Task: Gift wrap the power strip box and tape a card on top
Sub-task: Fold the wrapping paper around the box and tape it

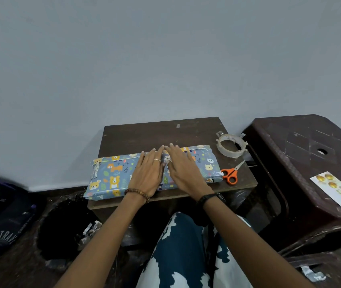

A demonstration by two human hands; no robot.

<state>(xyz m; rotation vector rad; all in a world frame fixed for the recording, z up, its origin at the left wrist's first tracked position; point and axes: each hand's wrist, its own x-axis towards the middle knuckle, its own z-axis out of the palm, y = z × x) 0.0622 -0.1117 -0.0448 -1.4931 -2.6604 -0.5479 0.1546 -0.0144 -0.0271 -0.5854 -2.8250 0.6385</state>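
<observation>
While both hands, the left hand [147, 175] and right hand [183, 170], lie flat with an open grip on the wrapped box [111, 177] (long side left to right on the tabletop [144, 134]), the card [337, 191] waits far right, nearer the right hand.

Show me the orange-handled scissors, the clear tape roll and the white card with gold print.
orange-handled scissors [230, 174], head view, on the handles.
clear tape roll [223, 150], head view, on the near left wall of the ring.
white card with gold print [336, 190], head view, on its middle.
</observation>
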